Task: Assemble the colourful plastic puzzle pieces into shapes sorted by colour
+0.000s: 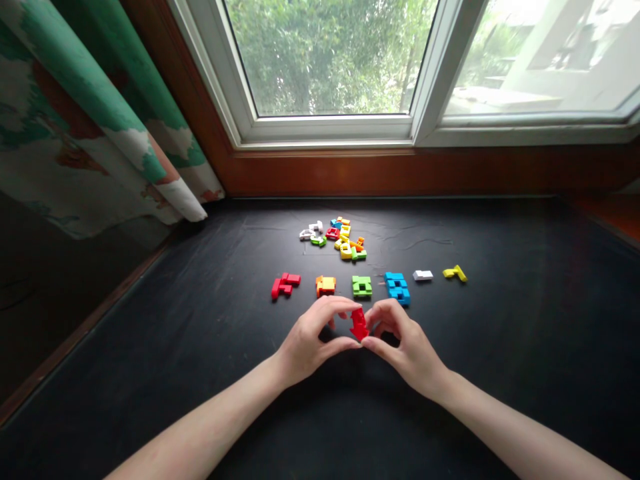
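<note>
A red interlocking plastic block piece [359, 325] stands between my left hand [311, 337] and my right hand [401, 348], gripped by the fingertips of both. Just beyond my hands, several small block shapes lie in a loose row on a black surface [150, 333]. They include a red piece [285, 285], an orange piece [325, 286], a green piece [361, 287], a blue piece [397, 288], a white piece [423, 275] and a yellow piece [455, 273]. Farther back sits a jumbled pile of multicoloured pieces [335, 238].
A wooden window frame [400, 173] runs along the far edge of the black surface, below a white-framed window [325, 60]. A green-patterned curtain [85, 113] hangs at the left, and the surface ends in a wooden edge [85, 320] at lower left.
</note>
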`<action>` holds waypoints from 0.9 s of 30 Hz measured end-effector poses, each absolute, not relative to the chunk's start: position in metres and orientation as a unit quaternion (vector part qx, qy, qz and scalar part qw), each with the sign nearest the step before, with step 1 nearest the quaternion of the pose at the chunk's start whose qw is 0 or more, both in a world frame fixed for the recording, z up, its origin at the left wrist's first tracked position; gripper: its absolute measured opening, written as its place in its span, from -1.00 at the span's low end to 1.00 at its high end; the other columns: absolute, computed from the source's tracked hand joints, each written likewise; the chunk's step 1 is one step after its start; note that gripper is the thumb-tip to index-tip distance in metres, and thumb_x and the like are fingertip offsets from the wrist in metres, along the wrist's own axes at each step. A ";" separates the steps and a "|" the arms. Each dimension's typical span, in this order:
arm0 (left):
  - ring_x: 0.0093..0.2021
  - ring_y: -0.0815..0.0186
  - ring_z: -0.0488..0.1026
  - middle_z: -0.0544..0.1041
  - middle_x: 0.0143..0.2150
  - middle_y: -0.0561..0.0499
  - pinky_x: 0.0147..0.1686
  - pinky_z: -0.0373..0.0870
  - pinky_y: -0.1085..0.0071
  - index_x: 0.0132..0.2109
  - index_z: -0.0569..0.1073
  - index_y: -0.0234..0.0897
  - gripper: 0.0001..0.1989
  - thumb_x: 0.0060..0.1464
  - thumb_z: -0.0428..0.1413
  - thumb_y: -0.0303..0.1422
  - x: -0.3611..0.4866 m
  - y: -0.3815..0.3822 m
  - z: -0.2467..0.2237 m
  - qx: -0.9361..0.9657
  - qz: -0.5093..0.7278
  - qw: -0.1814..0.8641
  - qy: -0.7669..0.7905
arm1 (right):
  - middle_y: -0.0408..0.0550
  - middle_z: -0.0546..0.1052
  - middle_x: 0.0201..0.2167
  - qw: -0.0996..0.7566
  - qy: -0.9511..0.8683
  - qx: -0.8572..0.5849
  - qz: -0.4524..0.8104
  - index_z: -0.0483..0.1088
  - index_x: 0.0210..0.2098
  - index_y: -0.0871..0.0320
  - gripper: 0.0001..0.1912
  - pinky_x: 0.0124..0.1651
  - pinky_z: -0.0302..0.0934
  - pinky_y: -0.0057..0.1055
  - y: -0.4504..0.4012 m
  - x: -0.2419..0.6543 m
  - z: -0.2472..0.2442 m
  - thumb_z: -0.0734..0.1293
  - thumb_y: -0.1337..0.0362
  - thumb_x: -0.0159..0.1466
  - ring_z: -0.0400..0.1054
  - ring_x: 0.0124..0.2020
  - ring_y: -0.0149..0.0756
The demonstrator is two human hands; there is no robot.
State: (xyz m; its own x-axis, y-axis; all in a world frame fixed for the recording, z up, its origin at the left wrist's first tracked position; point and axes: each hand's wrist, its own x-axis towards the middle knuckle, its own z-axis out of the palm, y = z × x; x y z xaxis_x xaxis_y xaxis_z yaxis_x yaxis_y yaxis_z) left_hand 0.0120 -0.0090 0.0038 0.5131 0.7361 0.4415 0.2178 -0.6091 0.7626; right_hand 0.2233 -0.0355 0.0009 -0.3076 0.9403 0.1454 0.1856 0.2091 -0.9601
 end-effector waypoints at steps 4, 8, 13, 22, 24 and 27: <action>-0.14 0.21 0.51 0.55 -0.03 -0.17 -0.29 0.48 0.37 0.08 0.43 -0.27 -0.61 0.17 0.22 -0.21 0.012 -0.008 0.004 0.802 0.402 0.323 0.301 | -0.13 0.47 -0.29 0.401 -0.664 -0.431 0.462 0.26 -0.19 0.07 -0.77 -0.22 0.37 -0.34 -0.036 0.224 0.001 0.40 0.17 0.28 0.43 -0.33 -0.31; -0.15 0.21 0.51 0.56 -0.05 -0.17 -0.31 0.48 0.38 0.07 0.43 -0.27 -0.61 0.16 0.23 -0.21 0.013 -0.009 0.005 0.802 0.401 0.322 0.305 | -0.13 0.47 -0.29 0.399 -0.663 -0.437 0.460 0.27 -0.20 0.07 -0.76 -0.22 0.37 -0.34 -0.035 0.224 0.000 0.41 0.16 0.28 0.42 -0.33 -0.31; -0.18 0.23 0.52 0.57 -0.07 -0.16 -0.32 0.48 0.40 0.04 0.43 -0.29 -0.63 0.16 0.23 -0.20 0.013 -0.009 0.004 0.799 0.394 0.326 0.315 | -0.15 0.47 -0.30 0.404 -0.663 -0.432 0.459 0.29 -0.21 0.07 -0.78 -0.24 0.37 -0.37 -0.034 0.224 0.000 0.42 0.21 0.26 0.42 -0.35 -0.33; -0.23 0.29 0.50 0.56 -0.11 -0.11 -0.32 0.48 0.43 0.04 0.42 -0.29 -0.67 0.20 0.20 -0.24 0.013 -0.010 0.005 0.804 0.394 0.313 0.316 | -0.15 0.50 -0.33 0.406 -0.675 -0.431 0.440 0.32 -0.23 0.07 -0.81 -0.23 0.40 -0.38 -0.034 0.225 -0.001 0.40 0.17 0.29 0.44 -0.34 -0.33; -0.24 0.30 0.49 0.56 -0.11 -0.10 -0.32 0.49 0.43 0.04 0.42 -0.29 -0.67 0.19 0.21 -0.25 0.013 -0.010 0.005 0.803 0.394 0.313 0.318 | -0.15 0.50 -0.33 0.404 -0.680 -0.431 0.435 0.32 -0.23 0.07 -0.82 -0.23 0.40 -0.39 -0.034 0.225 -0.001 0.39 0.17 0.30 0.43 -0.35 -0.33; -0.23 0.30 0.50 0.57 -0.10 -0.10 -0.31 0.50 0.42 0.05 0.42 -0.28 -0.68 0.19 0.22 -0.28 0.013 -0.009 0.005 0.801 0.396 0.316 0.318 | -0.14 0.49 -0.31 0.402 -0.685 -0.433 0.427 0.31 -0.22 0.07 -0.83 -0.24 0.40 -0.38 -0.035 0.225 -0.001 0.38 0.18 0.31 0.43 -0.35 -0.32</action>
